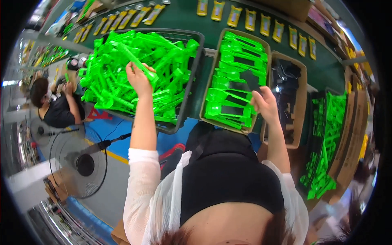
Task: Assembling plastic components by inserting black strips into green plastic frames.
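My left hand (140,83) is closed round a long green plastic part (131,56) with a widened end. It is held above a heap of similar green parts (110,77) in a dark grey crate (197,49). My right hand (266,105) pinches a thin black piece (250,79), its fingertips partly hidden. Under that hand, a shallow cardboard box (203,110) holds green parts laid in rows, several with black rectangles on them. Right of it, loose black pieces (286,77) fill another brown box (300,110).
Yellow-framed items (250,19) line the far side of the green table (208,30). At right stands a black crate (316,139) of green parts beside cardboard (355,130). A floor fan (85,163) is at lower left; another person (61,104) sits beyond it.
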Demonstrator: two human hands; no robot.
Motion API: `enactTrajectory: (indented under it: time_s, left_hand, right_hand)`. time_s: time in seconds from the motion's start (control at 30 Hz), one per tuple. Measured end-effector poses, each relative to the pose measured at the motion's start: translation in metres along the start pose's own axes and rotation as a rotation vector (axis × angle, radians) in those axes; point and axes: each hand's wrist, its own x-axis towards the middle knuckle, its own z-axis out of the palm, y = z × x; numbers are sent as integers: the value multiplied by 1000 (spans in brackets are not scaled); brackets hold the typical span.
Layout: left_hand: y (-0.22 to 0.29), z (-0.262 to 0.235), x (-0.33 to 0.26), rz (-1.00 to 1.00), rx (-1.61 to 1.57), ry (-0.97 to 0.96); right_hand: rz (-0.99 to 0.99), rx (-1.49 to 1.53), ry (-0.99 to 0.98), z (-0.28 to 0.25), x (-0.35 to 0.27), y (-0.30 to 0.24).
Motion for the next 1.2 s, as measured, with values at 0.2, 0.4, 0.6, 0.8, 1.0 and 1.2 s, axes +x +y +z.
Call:
enactTrajectory:
  time_s: [0.2, 0.4, 0.6, 0.8, 1.0, 1.2]
  left_hand:
    - [8, 29, -45, -884, 101, -717]
    - [-1, 58, -84, -789, 7, -912]
    - [9, 84, -123, -422, 128, -924]
    - [11, 108, -148, 137, 339, -752]
    - [4, 117, -165, 546, 566, -473]
    - [7, 103, -160, 679, 677, -583]
  right_hand:
    - [49, 63, -25, 15, -17, -17]
    - [25, 62, -12, 14, -31, -22]
    - [24, 199, 24, 18, -42, -30]
    - [-3, 162, 110, 43, -45, -40]
    - [-49, 270, 170, 68, -40, -33]
    - [24, 309, 141, 60, -27, -18]
